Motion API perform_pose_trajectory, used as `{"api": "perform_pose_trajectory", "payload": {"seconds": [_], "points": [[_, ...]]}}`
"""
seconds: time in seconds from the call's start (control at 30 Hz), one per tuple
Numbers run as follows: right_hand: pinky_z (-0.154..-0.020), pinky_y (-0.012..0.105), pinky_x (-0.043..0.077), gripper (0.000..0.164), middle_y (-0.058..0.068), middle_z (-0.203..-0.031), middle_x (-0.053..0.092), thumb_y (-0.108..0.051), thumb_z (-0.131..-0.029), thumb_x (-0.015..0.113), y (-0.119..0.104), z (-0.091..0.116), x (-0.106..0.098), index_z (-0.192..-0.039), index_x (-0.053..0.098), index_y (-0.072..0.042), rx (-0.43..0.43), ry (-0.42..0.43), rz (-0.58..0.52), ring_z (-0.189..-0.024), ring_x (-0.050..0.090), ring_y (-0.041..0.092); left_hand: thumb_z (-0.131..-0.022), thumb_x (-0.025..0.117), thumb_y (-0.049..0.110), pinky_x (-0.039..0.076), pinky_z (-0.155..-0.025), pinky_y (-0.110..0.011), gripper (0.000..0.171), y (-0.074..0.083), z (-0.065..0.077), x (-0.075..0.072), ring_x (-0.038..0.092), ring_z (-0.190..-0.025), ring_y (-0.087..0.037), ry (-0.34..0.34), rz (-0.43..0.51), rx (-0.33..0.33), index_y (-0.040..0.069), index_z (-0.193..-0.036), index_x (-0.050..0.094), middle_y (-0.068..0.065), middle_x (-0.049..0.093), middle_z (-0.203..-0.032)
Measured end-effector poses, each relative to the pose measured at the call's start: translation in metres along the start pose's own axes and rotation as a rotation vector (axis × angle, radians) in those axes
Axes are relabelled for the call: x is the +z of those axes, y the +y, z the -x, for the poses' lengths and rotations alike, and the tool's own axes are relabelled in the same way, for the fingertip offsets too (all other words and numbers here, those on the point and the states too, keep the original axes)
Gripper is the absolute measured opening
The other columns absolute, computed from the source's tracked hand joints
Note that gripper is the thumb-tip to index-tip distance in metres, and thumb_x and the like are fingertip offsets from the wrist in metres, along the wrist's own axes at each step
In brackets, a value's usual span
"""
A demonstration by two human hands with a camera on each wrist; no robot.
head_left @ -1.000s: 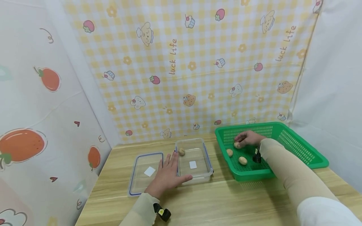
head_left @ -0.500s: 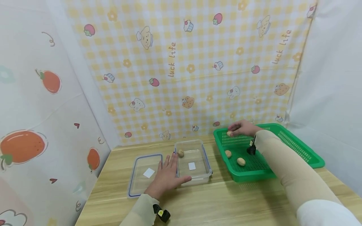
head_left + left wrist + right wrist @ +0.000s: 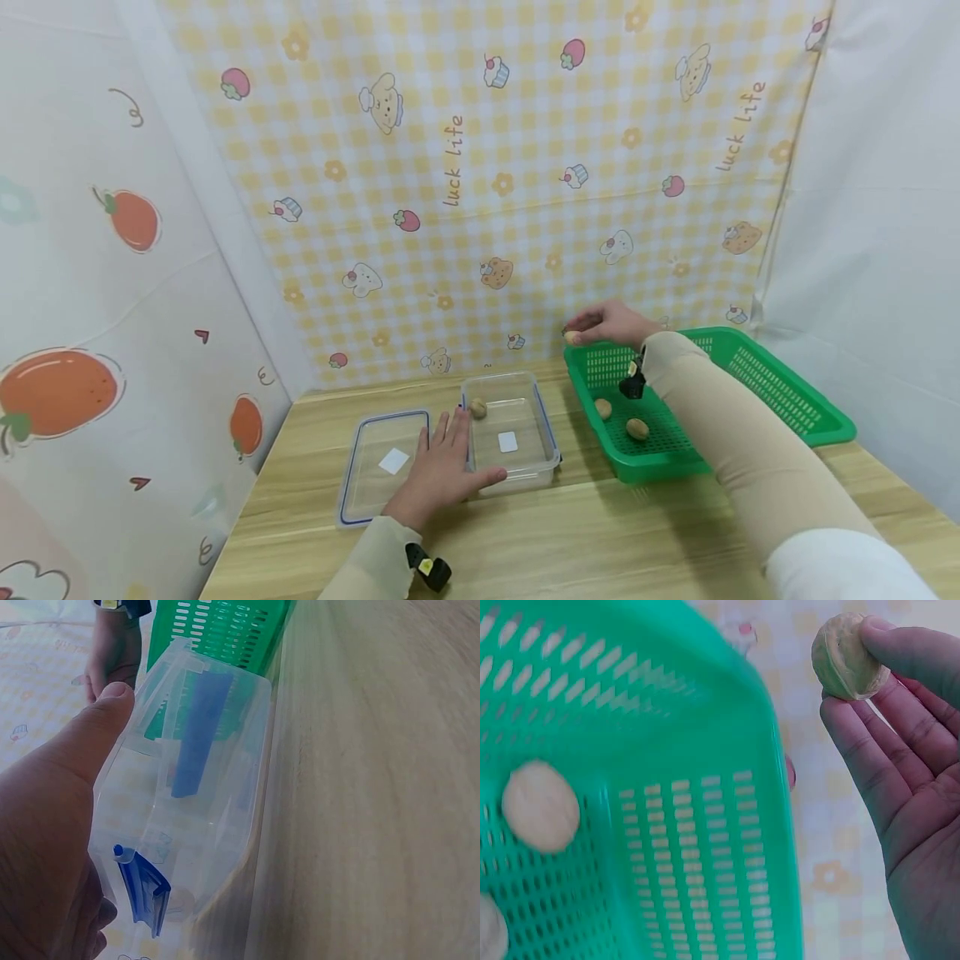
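Note:
My right hand pinches a walnut between thumb and fingertips, above the back left corner of the green basket. Two more walnuts, one of them a walnut toward the front, lie on the basket's floor. My left hand has its fingers spread straight along the left side of the clear plastic container, its thumb across the near corner. Inside that container, at the left wall, sits a single walnut. In the left wrist view a blue-edged clip shows on the container's side.
A clear lid with a blue seal lies flat left of the container, partly behind my left hand. The wooden table meets a checked cloth hung behind it. A strip of table separates container and basket.
My right hand has lifted the walnut up from the basket's floor and carried it left to the basket's back left rim. The left hand stays in place at the container.

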State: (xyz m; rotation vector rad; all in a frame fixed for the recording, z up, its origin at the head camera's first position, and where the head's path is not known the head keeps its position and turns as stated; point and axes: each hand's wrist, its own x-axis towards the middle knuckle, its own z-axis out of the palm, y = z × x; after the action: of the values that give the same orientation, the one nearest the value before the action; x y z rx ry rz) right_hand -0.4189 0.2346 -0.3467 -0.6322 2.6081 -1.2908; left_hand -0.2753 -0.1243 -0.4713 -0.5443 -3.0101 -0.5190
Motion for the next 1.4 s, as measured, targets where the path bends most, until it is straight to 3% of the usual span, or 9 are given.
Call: {"api": "perform_pose_trajectory", "payload": {"seconds": [0.33, 0.57, 0.8, 0.93, 1.13, 1.4], "points": [[-0.098, 0.045, 0.053, 0.038, 0.009, -0.122, 0.072, -0.022, -0.09, 0.078, -0.018, -0.021, 0.032, -0.125, 0.071, -0.009, -0.03, 0.008, 0.009, -0.114, 0.067, 0.025, -0.085, 0.056, 0.078, 0.003, -0.12, -0.063, 0.117, 0.0, 0.001, 0.0, 0.004, -0.155, -0.035, -0.003, 0.002, 0.01, 0.002, -0.162, 0.011, -0.014, 0.013, -0.168], [-0.098, 0.044, 0.053, 0.041, 0.009, -0.125, 0.071, -0.023, -0.092, 0.076, -0.031, -0.032, 0.057, -0.128, 0.069, -0.006, -0.037, -0.042, -0.016, -0.116, 0.066, 0.026, -0.086, 0.057, 0.076, 0.003, -0.119, -0.064, 0.116, -0.002, 0.0, -0.001, 0.007, -0.155, -0.038, 0.017, 0.013, 0.036, -0.001, -0.161, 0.014, -0.017, 0.015, -0.168], [-0.096, 0.041, 0.054, 0.037, 0.012, -0.125, 0.07, -0.016, -0.094, 0.074, -0.038, -0.044, 0.084, -0.128, 0.068, -0.002, -0.082, -0.092, -0.095, -0.118, 0.065, 0.026, -0.084, 0.052, 0.082, 0.003, -0.121, -0.061, 0.118, -0.003, 0.0, -0.003, 0.003, -0.155, -0.033, 0.001, -0.013, 0.026, 0.001, -0.162, 0.012, -0.013, 0.011, -0.168], [-0.096, 0.041, 0.054, 0.038, 0.007, -0.121, 0.072, -0.017, -0.093, 0.075, -0.041, -0.048, 0.098, -0.127, 0.069, -0.004, -0.08, -0.099, -0.092, -0.115, 0.066, 0.023, -0.085, 0.052, 0.081, 0.002, -0.121, -0.061, 0.117, -0.003, 0.0, -0.004, 0.003, -0.155, -0.034, 0.005, -0.006, 0.027, 0.002, -0.162, 0.013, -0.013, 0.011, -0.168], [-0.091, 0.038, 0.057, 0.032, 0.008, -0.114, 0.073, -0.011, -0.091, 0.077, -0.034, -0.052, 0.118, -0.121, 0.071, -0.002, -0.107, -0.106, -0.143, -0.108, 0.068, 0.022, -0.084, 0.054, 0.081, 0.001, -0.121, -0.061, 0.117, -0.003, -0.002, -0.003, 0.004, -0.156, -0.034, 0.006, -0.003, 0.02, 0.003, -0.162, 0.015, -0.012, 0.013, -0.168], [-0.089, 0.038, 0.058, 0.033, 0.008, -0.112, 0.074, -0.012, -0.089, 0.078, -0.016, -0.057, 0.137, -0.119, 0.072, -0.001, -0.049, -0.098, -0.175, -0.106, 0.069, 0.022, -0.083, 0.054, 0.082, 0.001, -0.121, -0.061, 0.118, -0.001, -0.002, -0.003, 0.002, -0.156, -0.032, -0.001, 0.006, 0.022, 0.003, -0.162, 0.015, -0.012, 0.014, -0.168]]}}
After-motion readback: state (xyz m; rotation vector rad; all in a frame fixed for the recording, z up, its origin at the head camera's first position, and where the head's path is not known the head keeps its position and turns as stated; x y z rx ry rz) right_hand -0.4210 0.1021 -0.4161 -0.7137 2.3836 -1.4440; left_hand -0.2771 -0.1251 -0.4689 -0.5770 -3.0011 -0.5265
